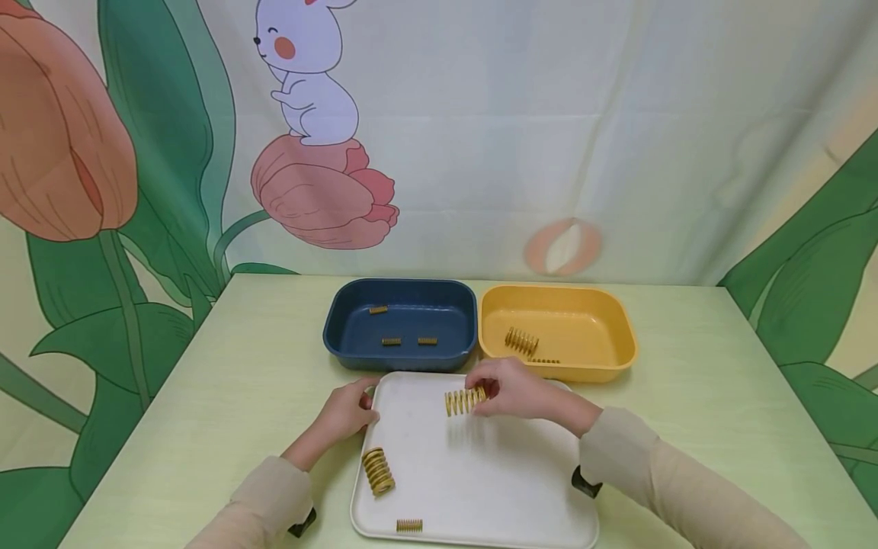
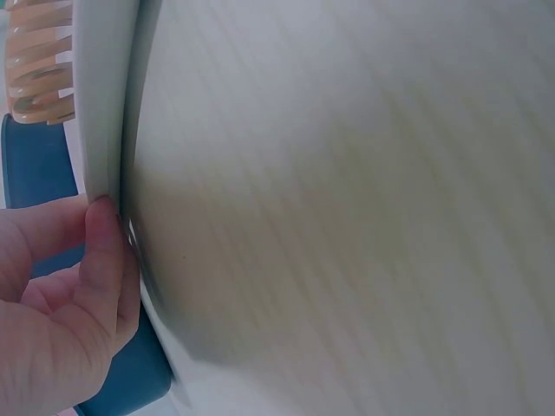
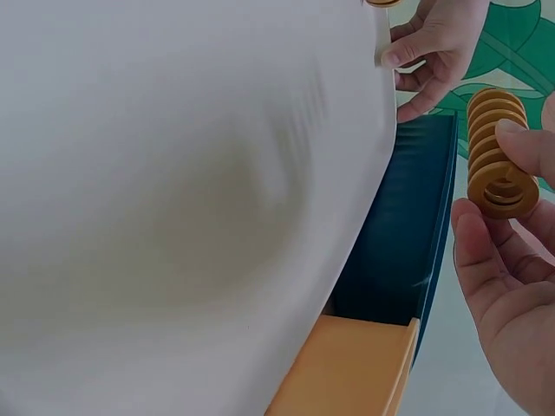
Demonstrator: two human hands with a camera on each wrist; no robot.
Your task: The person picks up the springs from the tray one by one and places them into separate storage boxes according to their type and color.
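My right hand point(image 1: 514, 390) holds a yellow coil spring point(image 1: 461, 402) between thumb and fingers, above the far part of a white tray point(image 1: 494, 473). The right wrist view shows this spring point(image 3: 494, 156) with thick, flat coils and the fingertips at its side and end. At the tray's far left edge, my left hand point(image 1: 344, 412) pinches the rim, which the left wrist view shows between thumb and fingers. A large gold spring point(image 1: 378, 471) lies on the tray's left side. Close to the near edge lies a small thin spring point(image 1: 409, 525).
Behind the tray stands a dark blue bin point(image 1: 400, 364) with three small springs in it. Right beside it, a yellow bin point(image 1: 597, 374) contains a large spring point(image 1: 522, 341) and a smaller one point(image 1: 545, 361) near its front wall. A printed curtain point(image 1: 480, 152) hangs behind the table.
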